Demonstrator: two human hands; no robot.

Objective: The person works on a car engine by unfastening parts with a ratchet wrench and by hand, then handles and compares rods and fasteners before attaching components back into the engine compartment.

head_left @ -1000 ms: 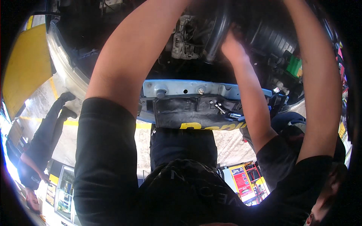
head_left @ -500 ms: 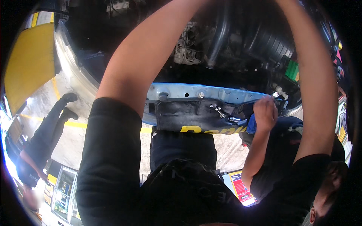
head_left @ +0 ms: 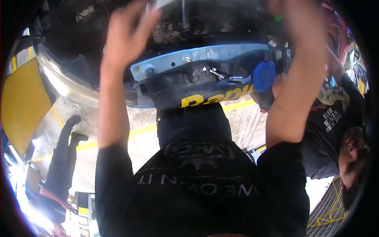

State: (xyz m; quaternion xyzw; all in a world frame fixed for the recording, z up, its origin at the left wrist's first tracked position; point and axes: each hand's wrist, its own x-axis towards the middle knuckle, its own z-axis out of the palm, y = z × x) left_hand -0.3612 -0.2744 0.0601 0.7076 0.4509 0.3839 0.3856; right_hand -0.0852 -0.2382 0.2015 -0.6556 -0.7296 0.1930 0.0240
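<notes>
My left hand (head_left: 125, 37) is raised over the left side of a car's open engine bay (head_left: 221, 31), thumb and fingers apart. Just beyond its fingertips, a pale object (head_left: 165, 3) is cut off by the top edge. My right hand (head_left: 296, 14) reaches over the bay's right side, smeared by motion; its fingers cannot be made out. Between my arms runs the light blue front crossmember (head_left: 209, 53). On the black fender cover (head_left: 173, 89) below it lie a small wrench (head_left: 216, 73) and a silver socket (head_left: 235, 78).
A co-worker (head_left: 335, 114) stands close on my right, a hand (head_left: 278, 83) beside a blue cloth (head_left: 264, 76). A headlight (head_left: 71, 87) and a yellow panel (head_left: 25, 104) are at left. Another person (head_left: 59, 173) stands farther off on the concrete floor (head_left: 146, 120).
My view has shifted, bringing both my hands into the picture at the top. The co-worker's hand is now lower, and the blue cloth shows more fully.
</notes>
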